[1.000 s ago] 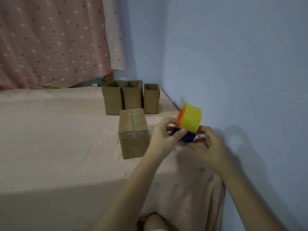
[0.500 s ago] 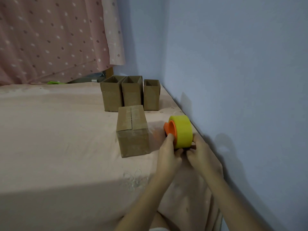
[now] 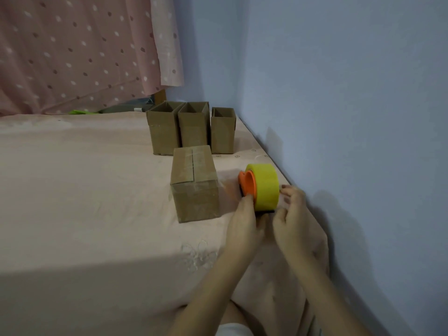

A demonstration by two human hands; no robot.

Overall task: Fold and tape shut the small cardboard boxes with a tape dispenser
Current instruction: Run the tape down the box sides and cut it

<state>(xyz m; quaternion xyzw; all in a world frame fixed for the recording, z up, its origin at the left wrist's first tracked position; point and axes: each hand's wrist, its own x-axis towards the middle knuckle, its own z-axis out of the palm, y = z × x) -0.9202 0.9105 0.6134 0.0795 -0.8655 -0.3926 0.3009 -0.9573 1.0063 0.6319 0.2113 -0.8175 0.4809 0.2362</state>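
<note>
A tape dispenser [image 3: 263,187] with a yellow roll, orange hub and dark blue base rests on the pink sheet near the wall. My left hand [image 3: 244,225] grips its near left side, thumb on the orange hub. My right hand [image 3: 294,221] holds its right side and base. Just left of it stands a closed cardboard box [image 3: 195,184] with its top flaps folded shut and shiny tape across the seam. Three open cardboard boxes [image 3: 191,127] stand in a row behind it.
A pink bed sheet [image 3: 84,190] covers the work surface. A blue wall [image 3: 339,117] runs close along the right. A dotted pink curtain [image 3: 80,52] hangs at the back. My knee shows at the bottom edge.
Both hands have lowered the tape dispenser from mid-air onto the sheet beside the closed box. The boxes have not moved.
</note>
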